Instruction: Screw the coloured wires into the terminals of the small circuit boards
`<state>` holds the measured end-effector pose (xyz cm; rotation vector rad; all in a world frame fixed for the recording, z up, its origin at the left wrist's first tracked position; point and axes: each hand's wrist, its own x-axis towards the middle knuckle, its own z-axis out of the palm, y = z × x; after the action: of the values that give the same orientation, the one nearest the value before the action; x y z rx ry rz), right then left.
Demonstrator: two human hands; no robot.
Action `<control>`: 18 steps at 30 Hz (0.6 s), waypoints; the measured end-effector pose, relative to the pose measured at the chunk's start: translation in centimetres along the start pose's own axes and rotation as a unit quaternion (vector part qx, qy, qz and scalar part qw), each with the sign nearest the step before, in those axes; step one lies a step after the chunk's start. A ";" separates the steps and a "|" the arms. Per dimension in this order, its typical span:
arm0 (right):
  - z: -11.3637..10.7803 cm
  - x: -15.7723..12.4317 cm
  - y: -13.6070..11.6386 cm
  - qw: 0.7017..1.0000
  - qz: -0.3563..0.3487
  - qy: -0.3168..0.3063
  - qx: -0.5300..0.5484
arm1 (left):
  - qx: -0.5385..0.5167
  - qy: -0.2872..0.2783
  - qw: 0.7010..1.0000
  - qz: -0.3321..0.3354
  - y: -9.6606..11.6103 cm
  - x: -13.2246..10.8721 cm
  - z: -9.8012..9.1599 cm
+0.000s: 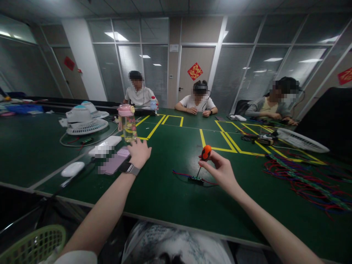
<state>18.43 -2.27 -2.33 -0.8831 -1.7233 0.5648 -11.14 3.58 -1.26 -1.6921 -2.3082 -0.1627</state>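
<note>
My right hand [220,167] grips a screwdriver [206,152] by its orange and black handle. The shaft points down, and its tip meets or hovers just over a small green circuit board [196,179]; I cannot tell which. Red and blue wires run out from the board, which lies on the green table [170,198]. Fingers spread, my left hand [139,152] reaches forward by the base of a pink-lidded clear bottle [128,124]. Whether the fingers touch the bottle is unclear. A phone in a pinkish-purple case [117,161] lies beside that wrist.
White fan parts [86,121] stand at the left. Nearer lie a white box [106,146] and a white mouse-shaped object [73,169]. A tangle of wired boards [302,183] covers the right side. Yellow tape [231,143] marks the table. Three people sit across it. A green basket [35,244] is below left.
</note>
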 end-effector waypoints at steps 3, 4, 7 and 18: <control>0.0 0.0 -0.2 1.000 0.002 -0.004 -0.001 | -0.007 -0.028 0.999 -0.017 -0.4 0.3 0.1; 0.0 0.0 -0.2 1.000 0.002 -0.004 -0.002 | -0.011 -0.040 0.999 -0.026 -0.5 0.4 0.2; 0.0 0.0 -0.4 1.000 0.001 -0.003 0.000 | -0.025 -0.073 0.996 -0.051 -0.9 0.7 0.4; 0.0 0.0 -0.7 1.000 0.008 -0.002 -0.001 | -0.024 -0.035 0.998 -0.041 -1.3 0.7 0.4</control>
<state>18.24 -2.70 -1.79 -0.8986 -1.7227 0.5752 -12.61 3.96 -1.30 -1.6518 -2.4461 -0.1801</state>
